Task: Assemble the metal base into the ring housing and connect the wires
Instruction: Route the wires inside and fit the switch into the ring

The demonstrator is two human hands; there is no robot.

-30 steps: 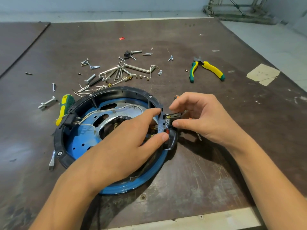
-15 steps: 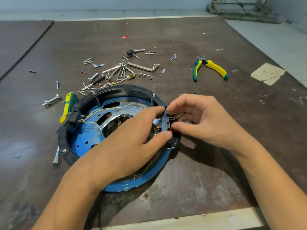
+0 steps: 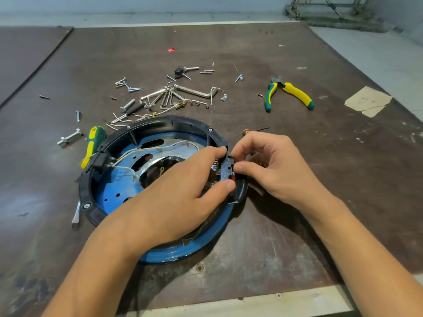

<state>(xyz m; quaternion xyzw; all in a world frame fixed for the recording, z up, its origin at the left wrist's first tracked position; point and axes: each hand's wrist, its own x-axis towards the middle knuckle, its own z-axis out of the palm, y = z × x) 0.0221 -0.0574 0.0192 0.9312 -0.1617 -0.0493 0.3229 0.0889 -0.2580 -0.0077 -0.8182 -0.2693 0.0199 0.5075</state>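
Drawn in from just outside, the connector block [image 3: 226,167] now sits against the right rim of the ring housing [image 3: 160,121]. On the desk [image 3: 297,236], that housing rests over the blue metal base [image 3: 109,193], with white wires [image 3: 128,154] across it. The left grip [image 3: 174,202] pinches the block from inside, the right grip [image 3: 274,170] from outside.

Light was bright, soft and even, and seemed to come from above on the far left. The right hand [image 3: 272,170] threw a soft-edged shadow to the right and toward the camera on the table [image 3: 320,236]. Pale sheen on the table's left side, small glints on hex keys [image 3: 194,91] and metal base [image 3: 150,167]. The terminal block [image 3: 225,167] between the fingertips sat in shade, detail muddy. Wide-angle lens bowed the table edges and stretched the forearms at the bottom corners. Centre was sharp, no motion blur.
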